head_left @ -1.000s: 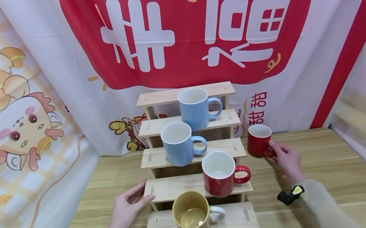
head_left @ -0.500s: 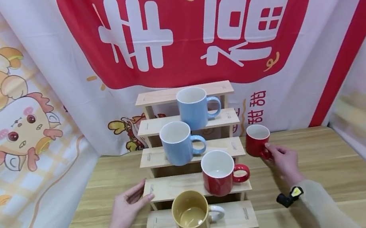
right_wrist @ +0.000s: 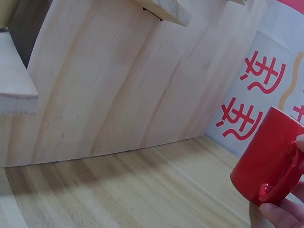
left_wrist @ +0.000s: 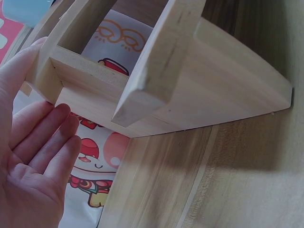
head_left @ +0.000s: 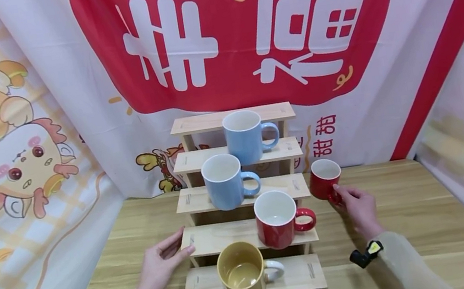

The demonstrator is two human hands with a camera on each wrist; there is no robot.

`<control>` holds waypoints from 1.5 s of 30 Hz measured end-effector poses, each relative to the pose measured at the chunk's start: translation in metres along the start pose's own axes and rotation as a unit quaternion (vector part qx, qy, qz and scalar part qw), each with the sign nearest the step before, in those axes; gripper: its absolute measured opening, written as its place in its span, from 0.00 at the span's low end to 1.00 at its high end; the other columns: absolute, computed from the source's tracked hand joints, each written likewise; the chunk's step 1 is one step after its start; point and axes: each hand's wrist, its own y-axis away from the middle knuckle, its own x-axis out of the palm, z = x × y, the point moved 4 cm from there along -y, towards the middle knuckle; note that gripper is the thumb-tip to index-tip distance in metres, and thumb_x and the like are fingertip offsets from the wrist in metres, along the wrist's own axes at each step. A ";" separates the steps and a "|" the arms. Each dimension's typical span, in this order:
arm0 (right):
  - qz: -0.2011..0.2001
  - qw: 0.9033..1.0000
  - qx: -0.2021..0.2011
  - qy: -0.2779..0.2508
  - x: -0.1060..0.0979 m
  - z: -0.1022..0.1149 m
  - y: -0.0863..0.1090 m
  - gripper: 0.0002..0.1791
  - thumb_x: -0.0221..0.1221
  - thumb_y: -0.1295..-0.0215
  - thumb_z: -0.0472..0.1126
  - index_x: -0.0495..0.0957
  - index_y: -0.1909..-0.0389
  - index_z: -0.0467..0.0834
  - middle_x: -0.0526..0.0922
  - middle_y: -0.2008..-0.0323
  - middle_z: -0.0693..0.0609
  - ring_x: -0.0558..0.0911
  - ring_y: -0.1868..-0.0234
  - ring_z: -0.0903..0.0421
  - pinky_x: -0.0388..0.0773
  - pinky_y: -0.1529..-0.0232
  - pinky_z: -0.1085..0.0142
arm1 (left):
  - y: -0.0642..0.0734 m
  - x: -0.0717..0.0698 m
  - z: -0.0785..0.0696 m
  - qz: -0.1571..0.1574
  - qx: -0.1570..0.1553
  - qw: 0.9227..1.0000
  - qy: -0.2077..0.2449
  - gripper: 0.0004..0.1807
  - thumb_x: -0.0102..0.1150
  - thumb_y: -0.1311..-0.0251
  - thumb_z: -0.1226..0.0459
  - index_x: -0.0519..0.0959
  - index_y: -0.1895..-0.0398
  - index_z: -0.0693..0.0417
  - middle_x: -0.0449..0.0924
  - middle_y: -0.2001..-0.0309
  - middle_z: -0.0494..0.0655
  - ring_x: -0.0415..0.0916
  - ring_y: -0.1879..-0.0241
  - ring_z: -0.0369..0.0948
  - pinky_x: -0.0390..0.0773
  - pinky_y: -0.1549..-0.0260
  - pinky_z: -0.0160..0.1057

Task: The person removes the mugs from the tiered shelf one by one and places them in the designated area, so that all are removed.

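Note:
My right hand (head_left: 360, 210) pinches the handle of a red mug (head_left: 324, 177) with a white inside, right of a stepped wooden stand (head_left: 224, 236). That mug (right_wrist: 266, 156) is upright in the right wrist view; whether its base touches the table I cannot tell. At the stand's left side, my left hand (head_left: 162, 263) holds the end of a low step, thumb on top and fingers at its underside in the left wrist view. On the stand are a yellow mug (head_left: 243, 286), another red mug (head_left: 276, 229) and two light blue mugs, one lower (head_left: 223, 192) and one higher (head_left: 242, 140).
A pale wood table (head_left: 110, 267) carries the stand. White printed cloth (head_left: 80, 88) with a big red patch hangs behind, and more printed cloth stands at both sides. Handles of the mugs on the stand point right.
My right hand and the red mug in it have shifted slightly left, towards the stand. The left hand and the mugs on the stand stay where they were; the head view drifted a little.

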 end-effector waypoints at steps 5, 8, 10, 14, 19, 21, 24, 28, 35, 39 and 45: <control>0.014 1.000 0.015 -0.020 0.000 0.000 -0.001 0.26 0.71 0.36 0.45 0.78 0.47 0.31 0.84 0.58 0.44 0.86 0.56 0.51 0.82 0.44 0.54 | -0.001 0.000 0.001 0.003 -0.001 1.000 0.002 0.39 0.78 0.46 0.55 0.74 0.33 0.62 0.72 0.33 0.54 0.72 0.35 0.52 0.74 0.40 0.37; 0.036 0.998 0.044 -0.019 -0.002 0.002 0.001 0.29 0.71 0.36 0.50 0.76 0.44 0.34 0.84 0.53 0.44 0.85 0.51 0.50 0.80 0.41 0.55 | -0.001 0.001 0.001 0.004 0.000 1.000 0.005 0.39 0.78 0.46 0.55 0.74 0.33 0.62 0.72 0.32 0.54 0.72 0.35 0.52 0.74 0.40 0.37; 0.050 0.997 0.052 0.000 -0.004 0.005 0.003 0.32 0.69 0.34 0.53 0.74 0.40 0.35 0.83 0.49 0.44 0.84 0.48 0.50 0.79 0.39 0.56 | -0.001 0.001 0.001 0.003 0.001 1.000 0.006 0.39 0.78 0.46 0.56 0.74 0.33 0.62 0.72 0.33 0.54 0.72 0.35 0.52 0.74 0.41 0.37; 0.053 0.995 0.013 0.084 -0.011 0.017 0.005 0.36 0.66 0.33 0.57 0.73 0.35 0.36 0.84 0.50 0.50 0.82 0.48 0.55 0.80 0.40 0.61 | -0.001 0.001 0.000 0.001 0.000 1.000 0.008 0.39 0.78 0.46 0.56 0.74 0.33 0.62 0.73 0.33 0.54 0.73 0.36 0.52 0.75 0.41 0.36; 0.054 0.987 -0.069 0.136 -0.019 0.033 0.003 0.36 0.67 0.34 0.56 0.76 0.36 0.34 0.82 0.46 0.49 0.80 0.47 0.57 0.79 0.39 0.62 | -0.001 0.000 0.000 0.000 -0.003 1.000 0.008 0.38 0.78 0.46 0.57 0.74 0.33 0.62 0.73 0.33 0.55 0.73 0.36 0.52 0.75 0.42 0.35; 0.059 0.989 -0.082 0.110 -0.023 0.036 -0.002 0.32 0.70 0.35 0.54 0.79 0.39 0.36 0.83 0.46 0.49 0.81 0.48 0.59 0.81 0.43 0.65 | -0.001 0.000 0.000 -0.001 -0.003 1.000 0.007 0.38 0.78 0.46 0.57 0.74 0.33 0.62 0.73 0.33 0.55 0.73 0.36 0.52 0.75 0.42 0.36; 0.064 0.989 -0.086 0.105 -0.022 0.050 0.001 0.33 0.70 0.36 0.55 0.79 0.37 0.38 0.82 0.43 0.50 0.80 0.46 0.61 0.81 0.43 0.68 | -0.001 0.001 -0.001 0.000 -0.003 1.000 0.005 0.38 0.78 0.46 0.57 0.74 0.33 0.62 0.73 0.33 0.55 0.73 0.36 0.52 0.75 0.41 0.36; 0.062 0.989 -0.078 0.109 -0.013 0.078 0.019 0.39 0.68 0.34 0.56 0.72 0.31 0.37 0.79 0.41 0.53 0.77 0.41 0.61 0.74 0.35 0.65 | -0.001 0.001 -0.001 0.000 0.001 1.000 0.004 0.38 0.78 0.46 0.57 0.74 0.33 0.63 0.73 0.33 0.55 0.73 0.36 0.52 0.75 0.41 0.37; 0.071 0.986 -0.104 0.109 -0.002 0.109 0.033 0.37 0.68 0.35 0.55 0.74 0.31 0.39 0.81 0.46 0.57 0.77 0.43 0.62 0.77 0.43 0.75 | 0.000 0.001 -0.001 0.001 0.004 1.000 0.007 0.38 0.78 0.46 0.57 0.74 0.34 0.63 0.73 0.33 0.55 0.73 0.36 0.51 0.75 0.42 0.36; 0.084 0.978 -0.121 0.150 0.007 0.121 0.041 0.37 0.66 0.35 0.59 0.74 0.31 0.43 0.78 0.38 0.52 0.75 0.39 0.58 0.77 0.44 0.76 | 0.000 0.000 -0.001 0.002 0.002 1.000 0.006 0.39 0.78 0.46 0.57 0.74 0.33 0.62 0.73 0.33 0.55 0.73 0.36 0.52 0.75 0.42 0.37; 0.114 0.963 -0.136 0.204 0.031 0.137 0.058 0.40 0.63 0.36 0.67 0.73 0.29 0.48 0.74 0.32 0.48 0.72 0.33 0.50 0.68 0.29 0.53 | 0.000 0.000 -0.001 0.002 -0.001 1.000 0.002 0.39 0.78 0.46 0.56 0.74 0.33 0.62 0.73 0.33 0.55 0.73 0.36 0.52 0.75 0.41 0.36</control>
